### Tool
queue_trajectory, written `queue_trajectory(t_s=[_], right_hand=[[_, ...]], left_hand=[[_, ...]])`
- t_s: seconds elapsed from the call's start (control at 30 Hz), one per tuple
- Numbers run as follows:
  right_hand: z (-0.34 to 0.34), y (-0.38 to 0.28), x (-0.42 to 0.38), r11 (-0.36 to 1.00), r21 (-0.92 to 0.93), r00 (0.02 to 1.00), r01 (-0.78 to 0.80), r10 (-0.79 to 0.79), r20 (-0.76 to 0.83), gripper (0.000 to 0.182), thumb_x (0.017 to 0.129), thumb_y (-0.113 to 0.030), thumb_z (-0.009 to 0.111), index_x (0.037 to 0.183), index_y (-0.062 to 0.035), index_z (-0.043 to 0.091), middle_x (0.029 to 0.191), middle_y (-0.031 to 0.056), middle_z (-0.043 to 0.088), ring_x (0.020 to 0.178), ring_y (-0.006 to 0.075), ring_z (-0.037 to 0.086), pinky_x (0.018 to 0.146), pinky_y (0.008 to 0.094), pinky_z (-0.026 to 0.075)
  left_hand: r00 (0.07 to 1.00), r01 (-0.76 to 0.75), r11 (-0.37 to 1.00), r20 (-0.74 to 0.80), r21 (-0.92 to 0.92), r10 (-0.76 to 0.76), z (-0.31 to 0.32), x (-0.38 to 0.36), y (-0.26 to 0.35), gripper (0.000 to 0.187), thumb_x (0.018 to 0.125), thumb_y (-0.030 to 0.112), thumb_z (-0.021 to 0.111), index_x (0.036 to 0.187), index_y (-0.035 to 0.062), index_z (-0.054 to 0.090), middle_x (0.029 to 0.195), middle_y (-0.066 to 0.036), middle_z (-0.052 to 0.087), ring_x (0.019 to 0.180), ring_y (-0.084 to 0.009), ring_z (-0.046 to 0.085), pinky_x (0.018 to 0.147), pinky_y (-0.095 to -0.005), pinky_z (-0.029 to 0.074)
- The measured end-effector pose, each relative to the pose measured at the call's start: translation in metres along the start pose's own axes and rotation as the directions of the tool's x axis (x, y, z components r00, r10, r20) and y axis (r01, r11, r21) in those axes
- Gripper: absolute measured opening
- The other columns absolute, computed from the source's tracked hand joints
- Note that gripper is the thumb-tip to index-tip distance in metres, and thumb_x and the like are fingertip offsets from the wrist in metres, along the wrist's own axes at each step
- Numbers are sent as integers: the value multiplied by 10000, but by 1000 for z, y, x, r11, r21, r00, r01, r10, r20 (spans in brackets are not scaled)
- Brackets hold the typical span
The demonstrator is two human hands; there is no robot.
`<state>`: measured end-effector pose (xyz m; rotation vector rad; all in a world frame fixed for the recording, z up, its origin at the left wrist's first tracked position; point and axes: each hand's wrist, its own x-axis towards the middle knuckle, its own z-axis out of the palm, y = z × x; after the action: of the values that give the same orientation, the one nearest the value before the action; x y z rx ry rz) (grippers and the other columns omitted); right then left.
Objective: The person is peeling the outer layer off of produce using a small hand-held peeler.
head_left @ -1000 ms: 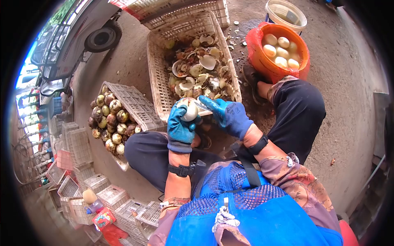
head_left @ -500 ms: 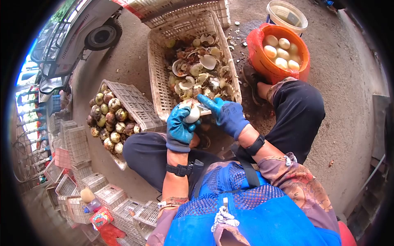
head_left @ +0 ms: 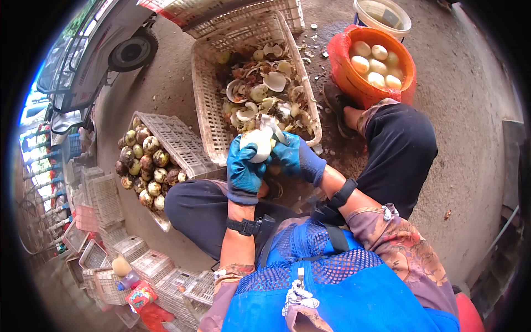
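Note:
My left hand, in a blue-teal coated glove, is wrapped around a pale, partly peeled onion just over the near edge of the scrap crate. A whitish outer layer stands up from the onion's upper right side. My right hand, gloved alike, is closed against that side, its thumb and fingers at the lifted layer. The fingertips of the right hand are partly hidden behind the onion. Beyond both hands, the plastic crate holds cup-shaped white layers and brown skin scraps.
Unpeeled, dark-stained onions spill from a tipped crate at the left. Peeled ones lie in liquid in an orange tub, right of the scrap crate. A white bucket stands behind it. Stacked crates and a vehicle wheel are farther left.
My right hand has moved in against the onion, and its extended index finger has curled in. A layer now stands up from the onion. The whole view has shifted slightly.

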<state>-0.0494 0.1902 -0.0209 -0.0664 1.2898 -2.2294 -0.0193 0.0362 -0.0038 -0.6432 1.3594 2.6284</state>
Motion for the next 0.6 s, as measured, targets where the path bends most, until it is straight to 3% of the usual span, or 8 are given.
queue_trajectory(t_s=[0.1,0.13,0.3,0.43,0.47,0.5,0.57,0.6], right_hand=[[-7,14,8,992,112,997,-62,66,-39,332,911,5,470,1202,-51,619,979,9,663,789,103,593,672,267,508],[-7,16,10,996,67,997,-56,60,-49,332,911,3,469,1203,-50,618,967,9,659,759,96,583,642,259,495],[-12,31,9,959,-283,993,16,-48,-105,333,899,-3,482,1201,-47,615,904,24,644,672,69,544,552,223,439],[-14,-6,5,945,118,897,-304,326,-300,361,904,-69,502,1247,-104,612,856,50,627,632,114,563,557,251,458],[-30,7,18,979,-8,945,-203,194,-264,406,920,-122,493,1313,-174,583,886,117,671,632,222,629,601,321,503],[-42,23,17,933,-319,948,-164,60,-312,403,921,-138,509,1316,-173,580,883,126,678,648,257,635,617,346,512],[-32,5,6,561,-821,938,-104,-219,-269,400,925,-170,539,1323,-172,574,877,145,692,680,327,647,650,395,530],[-26,-4,1,511,-851,939,-122,-217,-266,396,935,-176,535,1323,-244,575,936,191,673,756,374,647,655,410,522]], left_hand=[[1000,-7,991,27,-132,11,1,1,-10,430,853,91,563,1280,68,516,1149,-104,618,962,-246,649,719,-334,586],[1000,-18,985,2,-169,18,5,0,-12,459,838,66,564,1294,63,510,1206,-114,592,1036,-259,628,759,-355,590],[996,-61,996,-74,-58,56,-2,10,-20,420,818,78,584,1237,71,554,1082,-96,642,873,-240,667,625,-303,572],[1000,12,997,-11,80,-11,-3,6,-3,369,807,93,602,1176,77,588,938,-77,667,689,-216,667,507,-256,513],[999,43,996,-32,79,-40,6,2,4,330,809,100,605,1137,69,591,899,-78,663,625,-208,655,473,-237,482],[997,56,989,-62,138,-48,7,0,7,316,811,106,607,1124,68,592,894,-78,662,614,-205,652,463,-231,474],[991,85,965,-124,250,-55,4,-2,14,289,815,118,612,1099,66,593,884,-77,658,591,-198,646,443,-221,459],[990,54,968,-137,245,-21,-1,0,12,268,813,126,621,1073,67,589,871,-82,653,565,-195,637,425,-218,450]])
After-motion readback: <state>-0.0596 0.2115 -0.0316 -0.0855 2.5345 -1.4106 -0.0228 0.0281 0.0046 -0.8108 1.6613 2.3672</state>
